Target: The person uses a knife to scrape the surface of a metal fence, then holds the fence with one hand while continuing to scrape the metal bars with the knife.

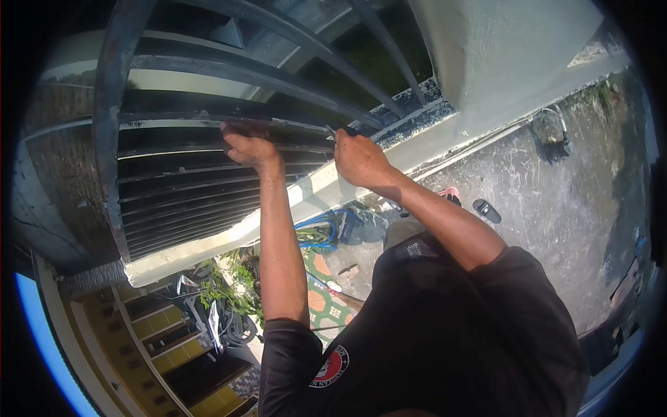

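A dark metal window grille point(111, 139) with flaking paint and long parallel bars fills the upper left. My left hand point(251, 149) is closed round one of its bars point(180, 123), the fingertips partly hidden behind the metal. To its right, near the sill end of the bars, my right hand point(359, 161) is closed on a small tool with a thin, pale metal blade point(330, 131). The blade's tip sticks out past the fingers, close to the same bar. My grip hides the rest of the tool.
A pale wall ledge point(316, 189) runs along the grille. Below lie concrete ground point(528, 194), a black sandal point(487, 210), blue hose point(326, 233) and a green patterned mat point(323, 278). A motorcycle point(233, 326) and plants point(233, 285) stand at lower left.
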